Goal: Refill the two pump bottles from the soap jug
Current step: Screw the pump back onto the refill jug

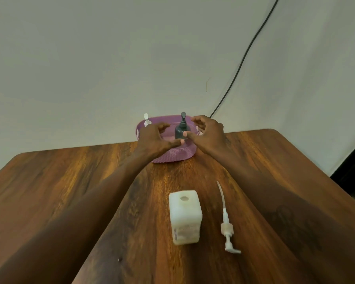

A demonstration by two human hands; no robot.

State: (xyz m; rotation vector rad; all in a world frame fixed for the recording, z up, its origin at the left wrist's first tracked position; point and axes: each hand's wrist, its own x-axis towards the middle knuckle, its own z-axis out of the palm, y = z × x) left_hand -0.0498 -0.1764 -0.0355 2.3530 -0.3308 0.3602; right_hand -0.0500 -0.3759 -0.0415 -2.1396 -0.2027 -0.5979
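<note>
A dark grey pump bottle (181, 128) stands upright in a purple woven basket (172, 155) at the table's far edge. A white pump bottle (146, 119) shows only its top behind my left hand (155, 138). Both hands hover over the basket with fingers spread; my right hand (207, 133) has its thumb close to the grey bottle, and I cannot tell whether it touches. Near me the white square soap jug (185, 217) stands open-topped. Its removed white pump with a long tube (226, 226) lies on the table to its right.
The wooden table (70, 191) ends at a pale wall just behind the basket. A black cable (244, 58) runs down the wall to the right of the basket. A dark area lies beyond the table's right edge.
</note>
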